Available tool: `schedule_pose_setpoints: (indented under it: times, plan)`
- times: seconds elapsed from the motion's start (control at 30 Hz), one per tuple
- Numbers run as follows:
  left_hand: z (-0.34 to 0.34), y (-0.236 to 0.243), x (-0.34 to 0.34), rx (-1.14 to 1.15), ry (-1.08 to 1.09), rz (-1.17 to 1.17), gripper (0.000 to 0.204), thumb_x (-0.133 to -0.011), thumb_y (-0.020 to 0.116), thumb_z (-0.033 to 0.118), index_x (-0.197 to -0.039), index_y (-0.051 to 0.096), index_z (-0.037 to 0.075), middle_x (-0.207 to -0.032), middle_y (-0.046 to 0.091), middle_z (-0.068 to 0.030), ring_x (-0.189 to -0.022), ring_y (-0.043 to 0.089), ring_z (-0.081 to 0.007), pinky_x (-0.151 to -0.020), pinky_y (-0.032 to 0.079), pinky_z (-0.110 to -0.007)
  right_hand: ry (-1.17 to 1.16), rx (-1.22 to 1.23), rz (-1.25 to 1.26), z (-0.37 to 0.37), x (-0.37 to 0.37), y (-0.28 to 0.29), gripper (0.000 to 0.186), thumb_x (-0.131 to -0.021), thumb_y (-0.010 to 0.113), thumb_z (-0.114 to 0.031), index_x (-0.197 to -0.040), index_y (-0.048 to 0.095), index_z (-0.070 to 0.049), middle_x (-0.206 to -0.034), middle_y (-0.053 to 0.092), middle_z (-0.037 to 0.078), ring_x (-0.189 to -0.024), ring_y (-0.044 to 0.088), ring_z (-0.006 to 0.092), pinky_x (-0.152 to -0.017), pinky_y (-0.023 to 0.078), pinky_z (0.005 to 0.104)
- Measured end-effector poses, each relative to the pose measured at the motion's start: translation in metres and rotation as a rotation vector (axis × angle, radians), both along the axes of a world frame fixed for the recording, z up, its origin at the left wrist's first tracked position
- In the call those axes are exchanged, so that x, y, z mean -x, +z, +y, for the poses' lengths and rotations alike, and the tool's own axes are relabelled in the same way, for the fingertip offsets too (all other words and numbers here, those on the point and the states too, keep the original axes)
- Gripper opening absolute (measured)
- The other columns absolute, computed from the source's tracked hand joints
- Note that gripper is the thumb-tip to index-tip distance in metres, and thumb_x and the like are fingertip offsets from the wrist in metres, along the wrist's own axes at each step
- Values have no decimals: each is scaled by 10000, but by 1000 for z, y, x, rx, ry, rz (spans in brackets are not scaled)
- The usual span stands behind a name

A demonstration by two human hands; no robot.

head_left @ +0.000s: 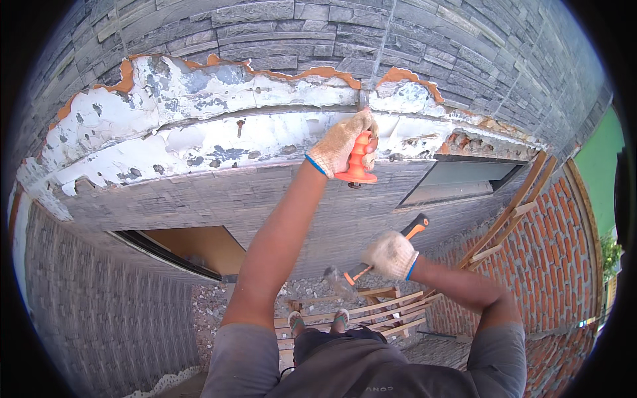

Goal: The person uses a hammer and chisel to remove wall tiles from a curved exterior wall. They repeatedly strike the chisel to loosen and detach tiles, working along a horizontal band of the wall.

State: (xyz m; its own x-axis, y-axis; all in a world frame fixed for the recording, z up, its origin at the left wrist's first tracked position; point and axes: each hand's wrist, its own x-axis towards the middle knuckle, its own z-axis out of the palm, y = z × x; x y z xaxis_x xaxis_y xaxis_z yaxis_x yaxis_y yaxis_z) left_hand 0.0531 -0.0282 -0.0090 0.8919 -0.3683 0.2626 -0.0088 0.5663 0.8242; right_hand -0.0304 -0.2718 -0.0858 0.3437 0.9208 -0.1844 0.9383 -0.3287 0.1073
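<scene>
The person's left grip (345, 140), a hand in a pale knitted glove with a blue cuff, is closed around a steel chisel with a flared orange handguard (358, 162), whose blade points upward just above the grip, at the ragged lower edge of the grey stone-look wall tiles (265, 30); whether the tip touches them cannot be told. Below and to the right of it, the right grip (390, 255), gloved alike, is wrapped around a hammer with a black-and-orange handle (417, 229), its head blurred and lying below and left of that hand, well apart from the chisel. Judging by the wall, the chipping is partly done: a long band of rough, white-and-grey exposed wall surface (265, 136) runs to both sides of the left grip, bordered above by a broken orange-brown edge (399, 75), and a rusty metal fastener (240, 127) juts out of it to the left. Grey tiles stay whole above that edge, and some orange-brown remnants seem left to clear. Broken rubble (204, 315) lies far below the left grip, beside pale wooden slats (378, 317). No container can be made out.
</scene>
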Motion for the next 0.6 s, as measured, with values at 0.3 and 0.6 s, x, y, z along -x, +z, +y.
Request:
schedule_pose_setpoints:
  times: [0.3, 0.6]
  plan:
    - [0, 4, 2, 28, -21, 55, 447, -1074, 454, 510, -970, 543, 84, -685, 492, -49, -552, 506, -194, -557, 472, -385, -219, 80, 69, -25, 23, -21, 135, -806, 705, -223, -862, 707, -101, -814, 716, 134, -798, 722, 345, -700, 560, 485]
    - [3, 21, -1, -93, 233, -73, 491, -1039, 517, 540, -962, 544, 56, -712, 496, -51, -599, 528, -196, -581, 487, -385, -176, -254, -115, -4, -50, 30, 133, -803, 722, -255, -816, 681, -129, -722, 686, 109, -719, 706, 328, -625, 546, 468]
